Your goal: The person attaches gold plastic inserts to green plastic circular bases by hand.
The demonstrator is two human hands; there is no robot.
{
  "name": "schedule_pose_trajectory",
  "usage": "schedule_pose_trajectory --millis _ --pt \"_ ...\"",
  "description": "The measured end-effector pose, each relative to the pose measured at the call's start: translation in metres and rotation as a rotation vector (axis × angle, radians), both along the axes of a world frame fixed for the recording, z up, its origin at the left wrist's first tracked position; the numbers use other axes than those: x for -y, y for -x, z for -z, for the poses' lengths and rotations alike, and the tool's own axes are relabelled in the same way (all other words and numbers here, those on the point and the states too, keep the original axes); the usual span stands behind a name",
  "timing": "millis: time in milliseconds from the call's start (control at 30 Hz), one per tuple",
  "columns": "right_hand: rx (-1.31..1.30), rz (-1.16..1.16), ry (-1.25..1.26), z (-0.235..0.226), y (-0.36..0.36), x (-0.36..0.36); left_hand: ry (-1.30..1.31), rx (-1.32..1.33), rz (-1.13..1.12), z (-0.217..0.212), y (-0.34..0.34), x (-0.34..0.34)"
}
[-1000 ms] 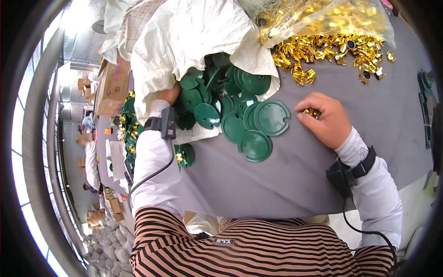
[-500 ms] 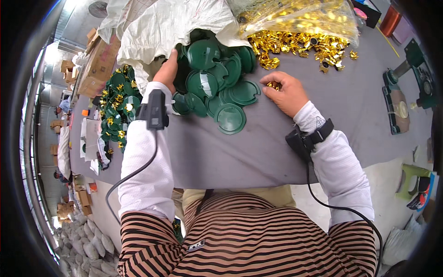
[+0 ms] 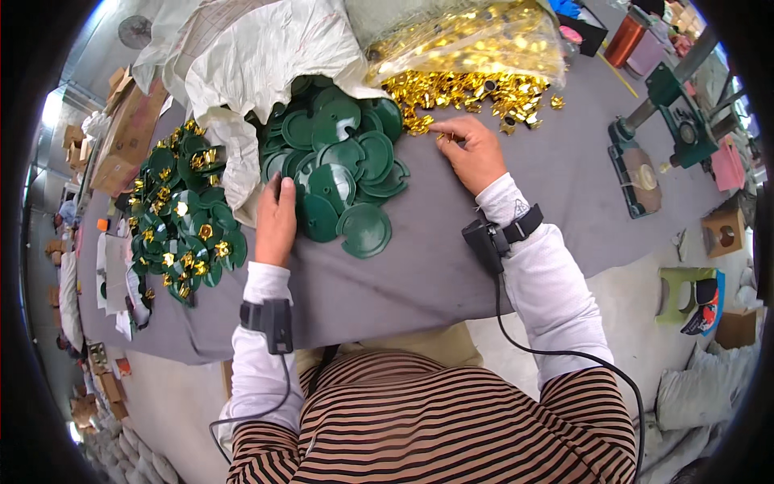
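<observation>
Our left hand [image 3: 276, 222] lies flat and unclenched on the grey cloth-covered table [image 3: 451, 266], fingertips touching the heap of dark green round plastic discs [image 3: 343, 165] spilling from a white woven sack [image 3: 242, 73]. Farther out, our right hand [image 3: 472, 149] pinches small shiny gold foil pieces [image 3: 468, 93] beside their clear bag [image 3: 468, 36].

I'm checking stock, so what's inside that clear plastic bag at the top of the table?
The clear bag holds small shiny gold pieces, spilling out toward the right hand. How deep they go is hidden.
</observation>
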State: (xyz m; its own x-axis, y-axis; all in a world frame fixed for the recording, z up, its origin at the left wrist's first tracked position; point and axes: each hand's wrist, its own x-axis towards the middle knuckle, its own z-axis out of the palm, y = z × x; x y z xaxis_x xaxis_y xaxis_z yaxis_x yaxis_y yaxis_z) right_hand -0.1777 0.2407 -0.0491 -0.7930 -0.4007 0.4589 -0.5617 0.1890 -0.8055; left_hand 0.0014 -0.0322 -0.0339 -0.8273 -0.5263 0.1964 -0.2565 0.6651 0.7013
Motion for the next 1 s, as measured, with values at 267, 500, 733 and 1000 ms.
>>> schedule_pose_trajectory --millis 267,500,733,1000 --pt "-0.16 0.044 -0.187 0.01 0.029 0.006 0.043 -0.287 -0.141 0.029 0.008 -0.01" --pt "-0.428 0.15 -0.567 -0.011 0.114 0.066 0.032 -0.251 -0.127 0.026 0.003 -0.012" --pt "-0.689 0.235 -1.284 -0.027 0.149 0.124 0.064 -0.3 -0.115 0.023 0.001 -0.008" --pt "-0.604 0.235 -0.946 0.005 0.16 0.071 0.019 -0.357 -0.147 0.029 0.005 -0.012"
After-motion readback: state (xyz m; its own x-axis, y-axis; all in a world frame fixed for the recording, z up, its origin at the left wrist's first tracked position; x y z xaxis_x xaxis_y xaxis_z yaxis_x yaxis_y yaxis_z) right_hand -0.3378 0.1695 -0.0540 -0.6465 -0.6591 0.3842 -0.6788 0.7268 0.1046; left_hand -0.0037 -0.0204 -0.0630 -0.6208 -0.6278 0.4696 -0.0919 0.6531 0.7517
